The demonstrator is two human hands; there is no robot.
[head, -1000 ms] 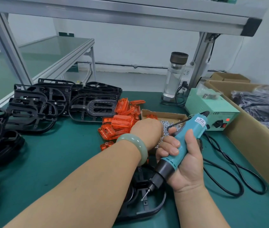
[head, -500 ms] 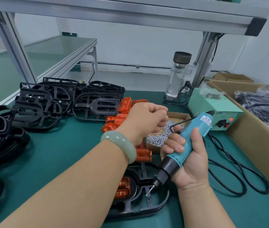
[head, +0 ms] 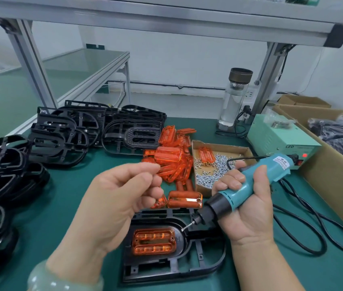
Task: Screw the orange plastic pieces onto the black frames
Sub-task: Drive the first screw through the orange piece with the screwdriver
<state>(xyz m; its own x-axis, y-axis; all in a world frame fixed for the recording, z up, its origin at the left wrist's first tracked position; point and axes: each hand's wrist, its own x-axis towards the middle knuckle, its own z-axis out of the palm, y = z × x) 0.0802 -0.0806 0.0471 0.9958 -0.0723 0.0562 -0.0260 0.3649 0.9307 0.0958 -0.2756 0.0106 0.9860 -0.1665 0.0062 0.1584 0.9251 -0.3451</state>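
A black frame lies flat at the near edge of the green mat, with an orange piece seated in its oval recess. My right hand grips a teal electric screwdriver. Its bit tip points down-left, just off the right end of that orange piece. My left hand hovers above the frame's far-left side, palm turned up. Its fingertips pinch what looks like a small screw, barely visible. A loose orange piece lies just beyond the frame.
A heap of orange pieces sits mid-table beside a cardboard tray of screws. Stacked black frames fill the left side. A green power box, a bottle, looping black cable and a large carton stand on the right.
My left hand has pulled back from the screw tray toward me and turned palm up, fingers pinched. That uncovers the frame and its orange piece. The screwdriver tip has swung closer to the frame.
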